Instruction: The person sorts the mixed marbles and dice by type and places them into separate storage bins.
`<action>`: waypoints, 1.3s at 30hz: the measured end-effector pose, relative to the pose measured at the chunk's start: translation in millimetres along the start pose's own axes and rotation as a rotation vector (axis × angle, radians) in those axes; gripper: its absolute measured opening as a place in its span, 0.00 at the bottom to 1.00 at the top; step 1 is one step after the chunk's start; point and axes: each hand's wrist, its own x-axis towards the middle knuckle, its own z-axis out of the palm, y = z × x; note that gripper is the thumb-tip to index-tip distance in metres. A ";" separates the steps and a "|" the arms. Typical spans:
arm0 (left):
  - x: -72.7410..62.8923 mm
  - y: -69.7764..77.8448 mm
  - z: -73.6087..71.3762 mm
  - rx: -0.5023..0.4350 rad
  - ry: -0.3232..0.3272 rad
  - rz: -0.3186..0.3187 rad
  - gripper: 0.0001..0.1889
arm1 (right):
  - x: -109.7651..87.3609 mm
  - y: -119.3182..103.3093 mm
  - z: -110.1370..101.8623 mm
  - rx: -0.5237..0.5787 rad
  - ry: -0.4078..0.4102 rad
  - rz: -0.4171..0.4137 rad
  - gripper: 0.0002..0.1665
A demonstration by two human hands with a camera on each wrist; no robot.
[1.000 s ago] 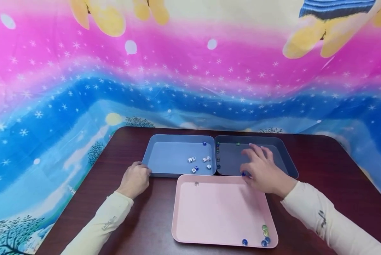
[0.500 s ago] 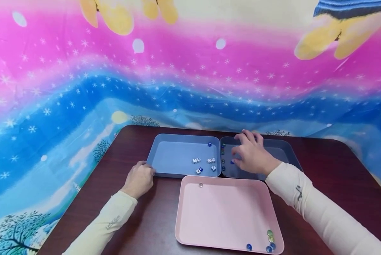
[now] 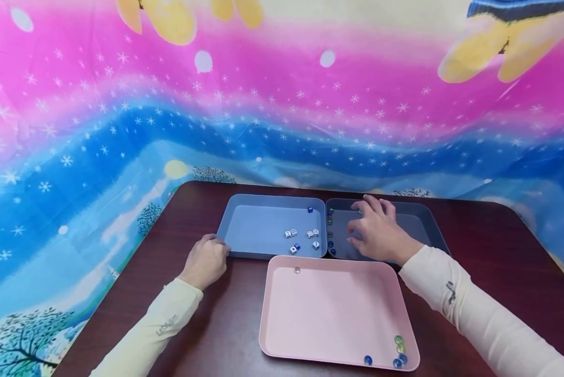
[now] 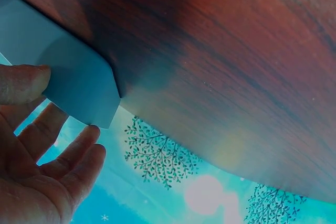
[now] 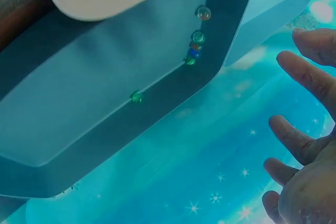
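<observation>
Along the left wall of a dark gray tray (image 3: 418,222) lies a line of small glass marbles (image 5: 204,12), blue, clear and green, some of them touching. One lone green marble (image 5: 137,96) rests apart from the line, at the foot of the far wall. My right hand (image 3: 378,230) is over this tray, its fingers spread and loosely bent, with nothing in its grasp.

Just beside it on the left stands a light blue tray (image 3: 255,225). My left hand (image 3: 206,262) grips its near left corner, thumb against the wall and fingers at the edge. Toward the right side of that tray lie six white dice (image 3: 316,245) and two blue dice (image 3: 310,210).

Nearer to me, in front of both, is a pink tray (image 3: 333,314). It holds a clear marble (image 3: 297,270) near its far left corner, two green marbles (image 3: 398,340) by the right wall, and three blue marbles (image 3: 368,360) along the near side toward the right.

All three trays sit on a dark reddish-brown tabletop (image 3: 230,324). I wear pale cream sleeves (image 3: 479,303). Behind hangs a pink and blue cloth (image 3: 286,115) printed with snowflakes and trees.
</observation>
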 end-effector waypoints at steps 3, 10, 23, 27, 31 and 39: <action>0.2 -0.1 -0.4 -0.004 -0.001 -0.005 0.09 | -2.5 -7.3 5.1 0.016 0.013 -0.022 0.02; -0.2 0.6 1.7 -0.005 -0.002 -0.007 0.09 | -4.3 -33.3 31.1 0.011 0.052 -0.152 0.04; 0.3 -0.4 2.8 0.007 0.015 0.005 0.08 | 16.3 -76.4 77.8 -0.150 0.014 -0.386 0.08; 0.5 0.3 1.8 0.002 0.025 0.012 0.08 | 18.9 -77.3 84.2 -0.197 0.023 -0.387 0.09; 0.9 0.2 1.1 -0.006 0.038 0.019 0.08 | 20.2 -77.3 87.5 -0.214 0.019 -0.386 0.11; 0.3 -1.4 2.0 -0.008 0.025 0.009 0.08 | 17.1 -76.6 90.6 -0.183 0.017 -0.370 0.13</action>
